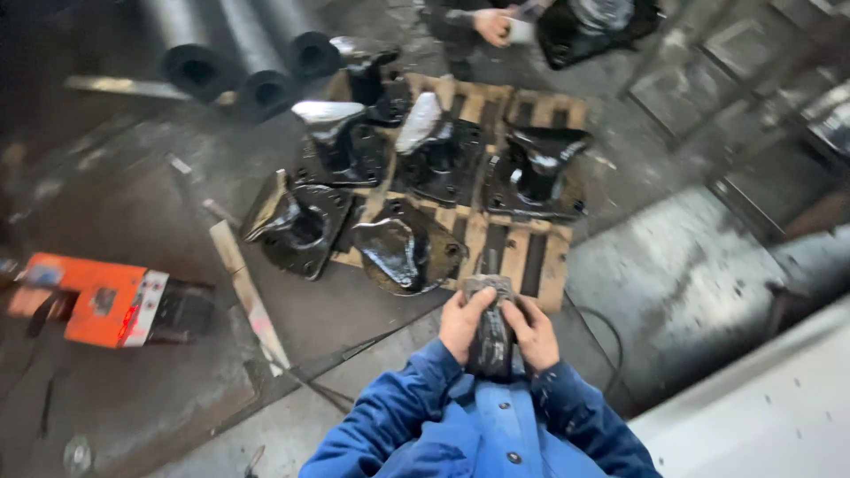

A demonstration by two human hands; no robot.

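Note:
Both my hands grip one dark, grimy hand tool (490,332) held upright close to my chest. My left hand (464,323) wraps its left side and my right hand (533,334) wraps its right side; blue sleeves cover both arms. The tool's grey head (488,285) pokes up above my fingers. Just beyond it lies a wooden pallet (542,265) with several glossy black cast metal parts, the nearest a rounded one (403,252).
An orange machine box (93,299) sits on the floor at the left. A wooden strip (248,292) lies beside the pallet. Dark pipes (248,66) are stacked at the back. Another person's hand (492,25) holds something white at the top. A cable (602,332) curls at the right.

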